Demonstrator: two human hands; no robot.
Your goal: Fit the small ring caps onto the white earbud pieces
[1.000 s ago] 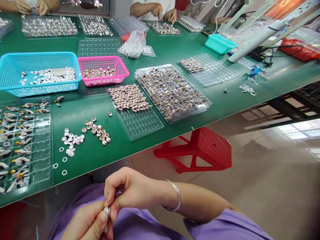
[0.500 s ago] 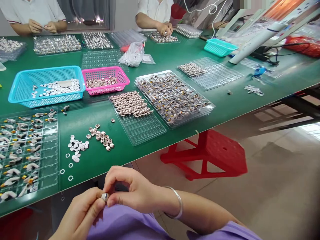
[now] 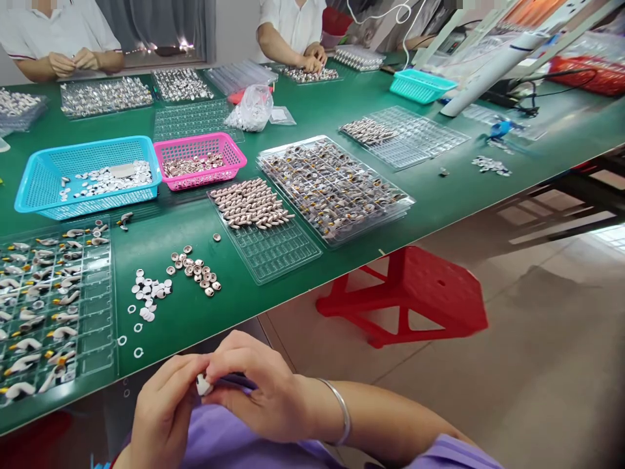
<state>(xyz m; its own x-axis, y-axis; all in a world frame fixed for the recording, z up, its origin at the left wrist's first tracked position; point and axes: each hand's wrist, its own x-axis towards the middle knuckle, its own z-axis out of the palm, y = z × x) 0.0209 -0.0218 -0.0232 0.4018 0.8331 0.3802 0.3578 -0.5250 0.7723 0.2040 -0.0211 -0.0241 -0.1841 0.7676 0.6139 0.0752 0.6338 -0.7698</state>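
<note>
Just past the table's front edge, low in the view, my two hands meet around a small white earbud part (image 3: pixel 203 384). My left hand (image 3: pixel 163 400) pinches it from the left, thumb partly hidden. From the other side, the fingertips and thumb of my right hand (image 3: pixel 261 384) grip it too; its wrist wears a silver bangle. Most of the part is covered by fingers. On the table ahead lie loose white discs (image 3: pixel 150 290), a few white rings (image 3: pixel 138 352) and a cluster of brownish-pink cup-shaped shells (image 3: pixel 198 268).
Left is a clear tray of earbud pieces (image 3: pixel 63 296). Behind stand a blue basket (image 3: pixel 43 179) and a pink basket (image 3: pixel 234 146). Trays of stems (image 3: pixel 251 203) and wired pieces (image 3: pixel 332 185) lie right. A red stool (image 3: pixel 439 286) stands below; two people work across the table.
The small white part has turned between my fingers, its dark mark less visible. My left fingers have shifted up around it. The whole view has moved slightly.
</note>
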